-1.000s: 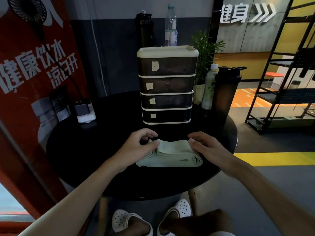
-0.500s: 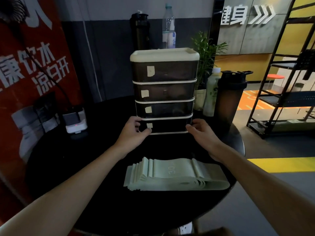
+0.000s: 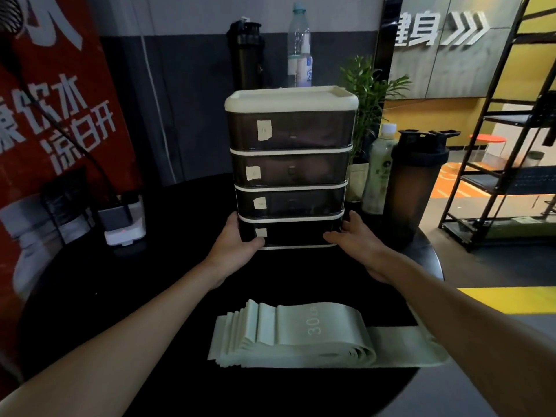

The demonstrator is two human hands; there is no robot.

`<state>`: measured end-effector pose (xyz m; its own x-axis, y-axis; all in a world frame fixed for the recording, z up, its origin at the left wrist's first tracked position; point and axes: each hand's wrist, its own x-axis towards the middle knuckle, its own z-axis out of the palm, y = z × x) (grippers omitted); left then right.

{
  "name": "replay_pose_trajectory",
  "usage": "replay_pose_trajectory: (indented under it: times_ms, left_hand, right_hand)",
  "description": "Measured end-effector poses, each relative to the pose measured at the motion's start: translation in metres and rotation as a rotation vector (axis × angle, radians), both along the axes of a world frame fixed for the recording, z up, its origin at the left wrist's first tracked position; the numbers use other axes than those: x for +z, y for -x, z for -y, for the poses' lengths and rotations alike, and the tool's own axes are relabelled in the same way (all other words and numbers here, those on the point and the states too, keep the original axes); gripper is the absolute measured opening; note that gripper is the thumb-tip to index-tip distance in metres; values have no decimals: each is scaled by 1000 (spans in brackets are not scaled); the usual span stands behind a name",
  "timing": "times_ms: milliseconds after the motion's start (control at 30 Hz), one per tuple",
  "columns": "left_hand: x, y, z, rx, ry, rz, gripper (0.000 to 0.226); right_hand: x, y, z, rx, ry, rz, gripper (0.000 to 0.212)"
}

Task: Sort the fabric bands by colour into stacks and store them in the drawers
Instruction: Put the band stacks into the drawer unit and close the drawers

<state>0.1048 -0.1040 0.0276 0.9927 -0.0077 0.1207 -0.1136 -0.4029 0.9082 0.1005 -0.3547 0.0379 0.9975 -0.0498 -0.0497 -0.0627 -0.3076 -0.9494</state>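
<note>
Off the green bands now, left hand and right hand clasp the bottom drawer, fingers curled round its corners, likely to open it.

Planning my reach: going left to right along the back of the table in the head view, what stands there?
White charging box → drawer unit → pale bottle → dark shaker bottle.
</note>
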Motion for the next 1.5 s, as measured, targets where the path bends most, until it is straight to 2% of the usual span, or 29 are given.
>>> replay_pose_trajectory:
  times_ms: [133, 233, 333, 400, 700, 833, 933, 1033, 1100, 1167, 1267, 1367, 1500]
  left_hand:
    - [4, 10, 0, -31, 4, 3, 68]
    - [5, 21, -4, -26, -11, 1, 67]
    - [7, 35, -6, -21, -28, -9, 45]
    - [7, 43, -8, -23, -25, 2, 38]
    - [11, 82, -9, -50, -65, -1, 43]
    - [13, 93, -10, -56, -88, -1, 59]
    - [20, 105, -9, -63, -115, 2, 60]
    - [32, 118, -10, -35, -201, 148, 51]
    - [39, 125, -9, -99, -321, 315, 39]
    - [45, 134, -3, -251, -439, 406, 26]
    - [43, 144, 13, -438, -549, 386, 20]
    - [31, 146, 20, -499, -634, 380, 20]
    - [24, 148, 19, -506, -557, 347, 20]
  right_hand:
    - [8, 15, -4, -5, 19, -1, 63]
    - [15, 31, -4, 5, 11, 4, 75]
    - [21, 50, -4, 9, 5, 0, 86]
    - [22, 62, -4, 9, 2, -12, 90]
    - [20, 101, -6, 21, -29, -2, 90]
    - [16, 108, -4, 13, -36, 22, 88]
    - [15, 110, -5, 16, -30, 37, 86]
    - [14, 116, 0, 17, -14, 45, 85]
    - [12, 123, 6, 11, 13, 60, 85]
    - [7, 132, 13, -12, 59, 95, 80]
    - [-3, 150, 24, -87, 147, 177, 69]
    - [-19, 166, 41, -199, 215, 214, 58]
    - [-33, 181, 59, -269, 262, 214, 58]
